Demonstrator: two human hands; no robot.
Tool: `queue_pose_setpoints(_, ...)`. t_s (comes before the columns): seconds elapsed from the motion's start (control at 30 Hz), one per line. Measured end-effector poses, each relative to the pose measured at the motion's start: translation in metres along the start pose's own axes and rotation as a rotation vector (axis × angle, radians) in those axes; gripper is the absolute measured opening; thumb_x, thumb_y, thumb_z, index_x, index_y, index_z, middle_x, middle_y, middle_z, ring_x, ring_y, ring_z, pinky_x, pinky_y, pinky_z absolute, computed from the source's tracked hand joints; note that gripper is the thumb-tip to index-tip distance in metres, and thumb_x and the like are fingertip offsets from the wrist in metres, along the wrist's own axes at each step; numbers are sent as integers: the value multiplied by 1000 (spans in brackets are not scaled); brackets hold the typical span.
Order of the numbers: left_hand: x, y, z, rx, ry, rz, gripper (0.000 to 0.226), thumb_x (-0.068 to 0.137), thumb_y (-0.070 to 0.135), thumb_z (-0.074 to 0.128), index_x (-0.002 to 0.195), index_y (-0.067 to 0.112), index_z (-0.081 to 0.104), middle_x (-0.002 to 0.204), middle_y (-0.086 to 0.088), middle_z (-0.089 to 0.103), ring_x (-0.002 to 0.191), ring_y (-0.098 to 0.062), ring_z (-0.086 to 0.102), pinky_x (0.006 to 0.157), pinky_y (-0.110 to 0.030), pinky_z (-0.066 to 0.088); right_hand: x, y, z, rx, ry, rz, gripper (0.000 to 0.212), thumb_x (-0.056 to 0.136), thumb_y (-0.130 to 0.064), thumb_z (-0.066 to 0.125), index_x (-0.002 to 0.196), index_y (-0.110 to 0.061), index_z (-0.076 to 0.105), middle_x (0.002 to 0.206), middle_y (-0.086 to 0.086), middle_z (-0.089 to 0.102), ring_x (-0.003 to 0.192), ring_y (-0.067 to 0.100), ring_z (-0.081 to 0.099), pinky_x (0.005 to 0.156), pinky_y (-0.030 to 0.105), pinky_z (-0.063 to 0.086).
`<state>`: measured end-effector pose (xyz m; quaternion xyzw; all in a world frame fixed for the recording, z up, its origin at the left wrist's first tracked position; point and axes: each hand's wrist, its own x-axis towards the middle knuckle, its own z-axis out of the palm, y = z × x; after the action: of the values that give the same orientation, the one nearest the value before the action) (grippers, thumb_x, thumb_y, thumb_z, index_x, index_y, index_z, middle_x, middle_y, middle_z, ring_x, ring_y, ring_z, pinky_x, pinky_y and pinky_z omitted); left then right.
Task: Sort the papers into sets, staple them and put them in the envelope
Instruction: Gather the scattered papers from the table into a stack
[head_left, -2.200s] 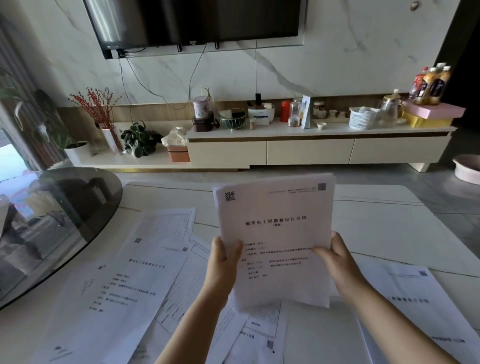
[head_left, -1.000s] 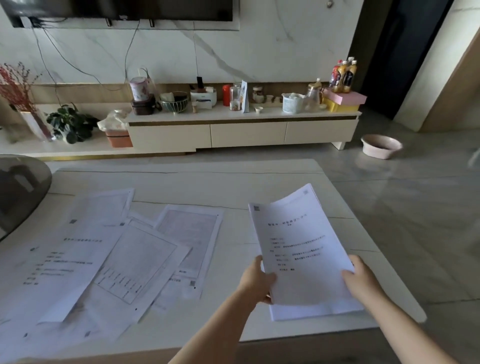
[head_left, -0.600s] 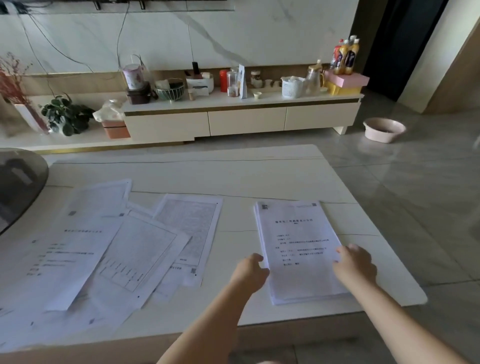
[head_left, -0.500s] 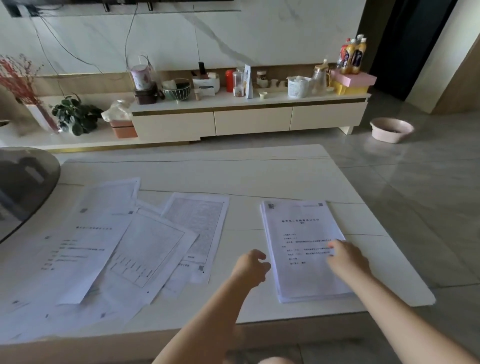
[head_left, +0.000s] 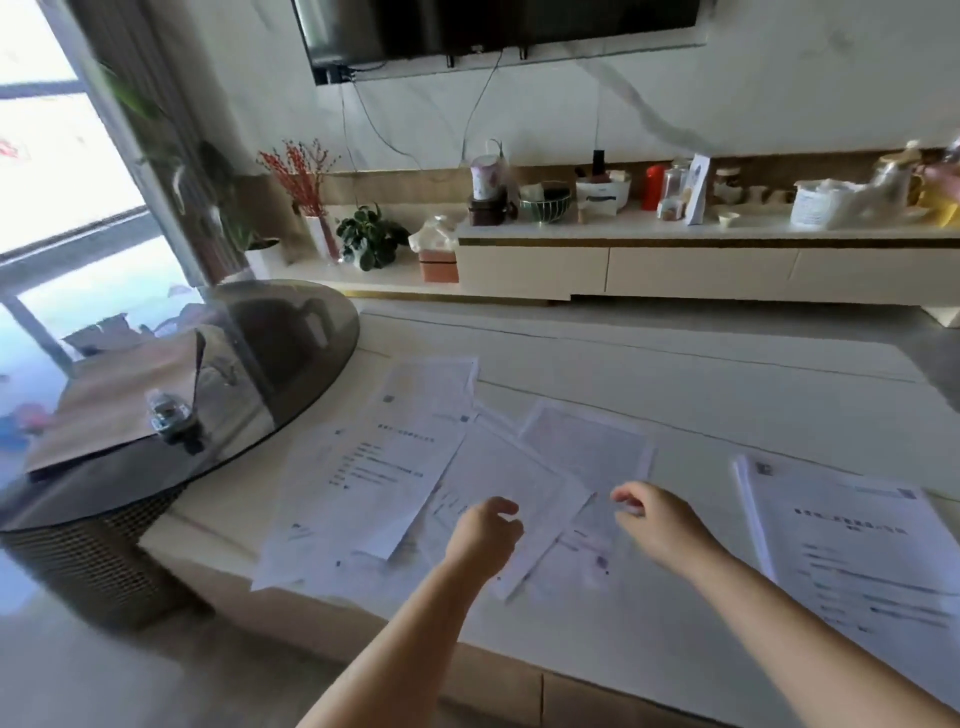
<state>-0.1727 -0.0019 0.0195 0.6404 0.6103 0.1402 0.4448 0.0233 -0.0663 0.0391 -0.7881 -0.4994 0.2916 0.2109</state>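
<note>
Several loose printed sheets (head_left: 374, 467) lie overlapping on the white table (head_left: 701, 395). A squared-up set of papers (head_left: 852, 540) rests flat at the right side of the table. My left hand (head_left: 483, 535) hovers over the loose sheets with its fingers loosely curled and holds nothing. My right hand (head_left: 660, 525) hovers beside it, above the right edge of the loose sheets, also with nothing in it. A brown envelope (head_left: 119, 400) lies on the round dark glass tabletop (head_left: 291, 338) at the left, and a small stapler (head_left: 169, 415) sits on the envelope.
The round glass top stands on a mesh base (head_left: 88, 561) against the table's left end. Behind the table runs a low white TV cabinet (head_left: 675, 260) crowded with jars, bowls and a basket. A potted plant (head_left: 369, 239) and a vase of red twigs (head_left: 306, 176) stand at its left.
I laid the held set of papers flat on the right side of the table and let go of it. My view swung left and both hands moved over the loose sheets.
</note>
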Motion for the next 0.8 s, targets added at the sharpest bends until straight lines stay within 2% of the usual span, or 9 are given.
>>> queue_pose_setpoints(0.13,36,-43,-55,95,146,-27,34,92,17,50,125,18,59,119,-7,62,99,-24,63,83,-30,53,39,-52,42,150,-52,-9,34,92,-10,56,126,-7,55,123,12,58,107,20,55,85,24,39)
queue_pose_setpoints(0.2,56,-64,-76,114,198,-39,36,92,11,46,125,18,60,129,-4,59,114,-22,57,93,-28,47,55,-74,66,261,-89,27,39,91,-9,56,130,-7,51,116,9,58,96,20,56,86,35,46)
queue_pose_setpoints(0.27,78,-85,-95,136,265,-67,39,94,6,41,125,18,60,134,-3,56,122,-19,51,98,-25,41,70,-92,90,356,-130,74,44,90,-6,55,133,-8,45,99,1,57,84,22,58,84,42,52)
queue_pose_setpoints(0.37,109,-111,-119,211,347,-90,41,95,6,36,127,20,58,137,-2,53,126,-21,46,99,-27,38,90,-116,128,453,-205,144,49,90,-5,51,137,-10,39,92,3,56,72,19,57,74,34,52)
queue_pose_setpoints(0.47,128,-128,-138,365,362,-96,34,97,23,42,128,26,56,142,2,47,133,-25,35,105,-36,34,105,-134,157,583,-209,228,51,90,-3,52,139,-10,38,82,8,55,84,30,64,80,41,54)
queue_pose_setpoints(0.53,136,-133,-148,457,366,-126,41,95,38,47,135,31,48,153,2,32,144,-26,15,114,-47,19,116,-142,168,676,-176,302,51,90,-2,54,138,-11,38,77,7,53,110,41,60,90,54,50)
queue_pose_setpoints(0.57,141,-135,-153,483,358,-147,52,93,46,49,142,32,38,158,0,18,147,-27,3,117,-51,8,121,-145,172,720,-166,334,52,90,-1,54,138,-11,37,78,7,54,113,41,57,91,56,49)
queue_pose_setpoints(0.67,156,-144,-163,535,265,-236,86,83,70,45,152,33,8,160,-4,-11,146,-28,-16,115,-55,-10,131,-150,180,854,-177,387,54,91,1,54,141,-6,34,84,11,57,103,34,62,89,51,53)
queue_pose_setpoints(0.8,152,-142,-153,670,223,-279,85,84,77,26,153,31,3,161,-6,-3,148,-28,-3,117,-55,0,138,-151,192,976,-217,426,57,90,3,55,141,-2,31,88,15,59,85,25,61,82,47,53)
